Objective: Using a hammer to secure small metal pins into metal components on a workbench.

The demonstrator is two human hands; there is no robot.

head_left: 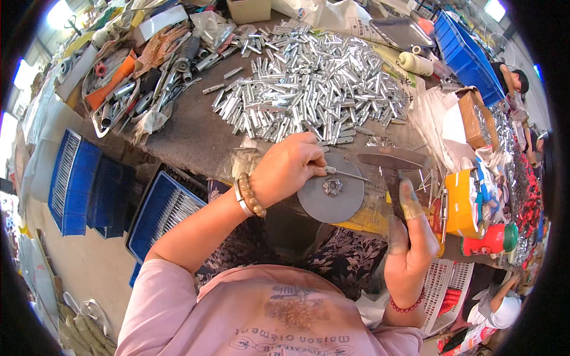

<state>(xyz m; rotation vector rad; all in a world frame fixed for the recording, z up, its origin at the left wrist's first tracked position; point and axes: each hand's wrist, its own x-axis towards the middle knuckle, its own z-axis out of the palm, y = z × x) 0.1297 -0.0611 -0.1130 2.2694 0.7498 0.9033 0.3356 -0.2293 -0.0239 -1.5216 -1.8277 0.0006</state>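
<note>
My left hand (297, 159) is closed, pinching a small silver metal piece with a thin rod (351, 175) that sticks out to the right. It is held over a round grey metal disc (317, 203) at the bench edge. A small heap of metal bits (333, 187) lies on the disc. My right hand (411, 240), its fingertips darkened, is wrapped round the handle of a hammer. The dark, long hammer head (392, 158) is raised to the right of the rod, apart from it. A large pile of short silver metal tubes (314, 83) lies beyond my left hand.
Tools and an orange funnel-like piece (113, 80) clutter the far left. Blue crates (135, 237) of metal rods stand left, below the bench. At right are a yellow box (462, 203), a red jar with green lid (490, 240) and a white basket (463, 276). Other people are at right.
</note>
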